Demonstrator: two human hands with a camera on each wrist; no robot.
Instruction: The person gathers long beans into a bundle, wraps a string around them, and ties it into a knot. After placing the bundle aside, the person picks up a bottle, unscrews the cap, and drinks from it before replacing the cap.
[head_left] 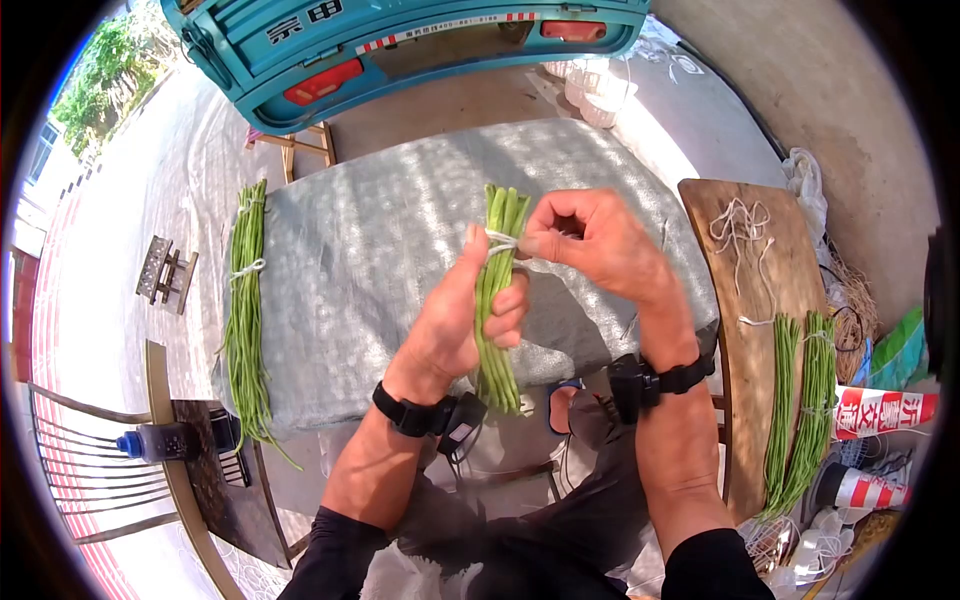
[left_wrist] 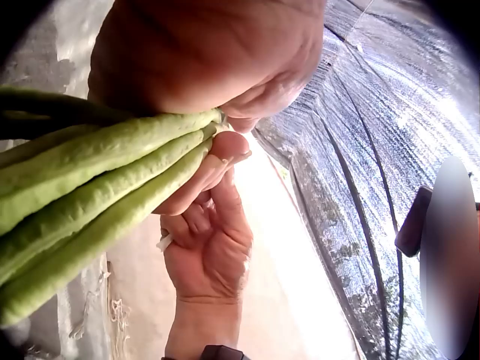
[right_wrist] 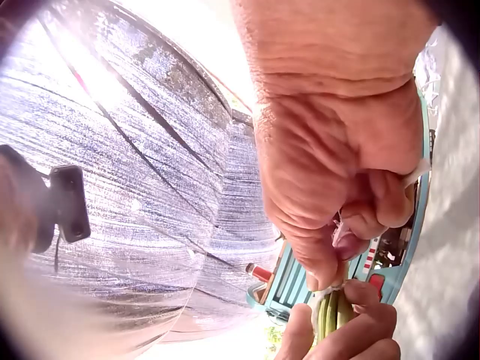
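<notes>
A bunch of long green beans point(head_left: 495, 365) stands roughly upright in my left hand point(head_left: 445, 320), whose fingers wrap round its middle with the thumb pointing up along it. White string point(head_left: 503, 241) circles the bunch near its top. My right hand point(head_left: 605, 240) pinches that string at the bunch's right side, thumb and forefinger together. In the right wrist view, the right hand's fingertips point(right_wrist: 321, 279) meet the string right above the bean ends point(right_wrist: 330, 315). The left wrist view has the beans point(left_wrist: 97, 172) running left from the left palm point(left_wrist: 206, 60).
A grey-covered table point(head_left: 360, 240) lies before me. Another tied bean bunch point(head_left: 245, 310) rests along its left edge. On the wooden board point(head_left: 745, 400) at right are loose white strings point(head_left: 740, 225) and more beans point(head_left: 815, 400). A wooden chair point(head_left: 165, 430) is at left, a blue vehicle point(head_left: 400, 50) beyond.
</notes>
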